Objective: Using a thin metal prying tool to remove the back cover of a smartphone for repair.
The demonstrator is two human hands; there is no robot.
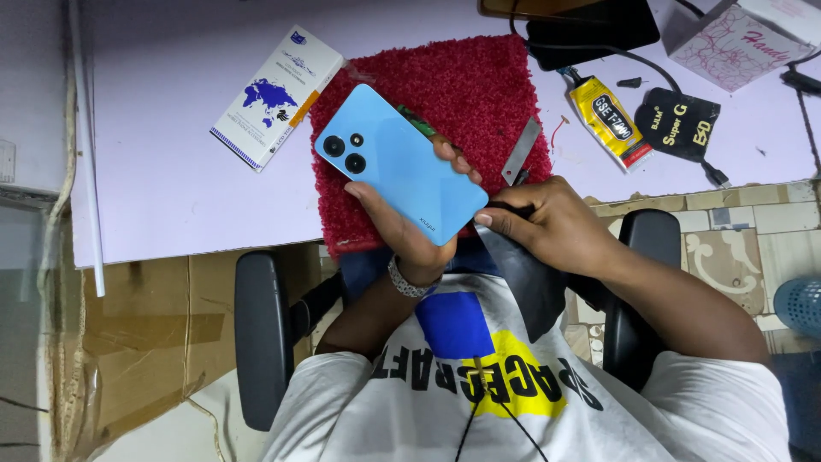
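Gripping a light-blue smartphone [402, 162] back-up, the left hand [409, 233] clamps its lower end above the red fuzzy mat [479, 77]. The right hand [547, 224], fingers closed, pinches a dark flap [522, 274] at the phone's corner; what lies beneath stays hidden. Right of the mat lie a metal blade [522, 151] and yellow glue tube [610, 120]; left, a white box [275, 96].

A single head-worn camera supplies the only view. It looks steeply down from above the person's chest, facing forward across the near edge of the desk [171, 171]. It sits near the work: the torso fills the lower frame, the chair armrests [261, 334] flank it, and the desk's far edge lies beyond the top of the frame.
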